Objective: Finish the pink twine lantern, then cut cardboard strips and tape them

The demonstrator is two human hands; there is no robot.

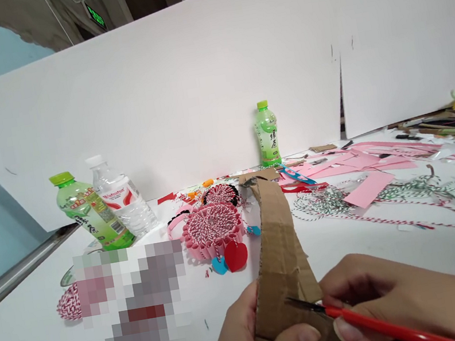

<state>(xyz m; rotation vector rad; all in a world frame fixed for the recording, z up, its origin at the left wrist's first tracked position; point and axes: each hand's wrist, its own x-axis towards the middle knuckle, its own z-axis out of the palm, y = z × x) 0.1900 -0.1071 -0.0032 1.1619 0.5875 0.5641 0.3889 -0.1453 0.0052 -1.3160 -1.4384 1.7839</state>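
My left hand [267, 332] is closed on the lower end of a long brown cardboard strip [279, 231], its thumb lying across the front. The strip stands upright, curves at the top and has a folded flap at its lower right. In my right hand [375, 297] is a slim red-handled tool [379, 324] with a dark, pointed tip. That tip lies over the face of the cardboard, just above my left thumb; whether it touches cannot be made out. Behind the strip sits a pink paper ornament [213, 225] wound with red-and-white twine, with a red heart [236, 256] hanging from it.
Green tea bottles [267, 134] and a clear water bottle [120, 194] stand towards the back, before a white board [180, 97]. Pink paper [370, 188] and green-and-white twine [324, 203] spread over the right side. A twine ball [69, 303] lies left, beside a pixelated patch.
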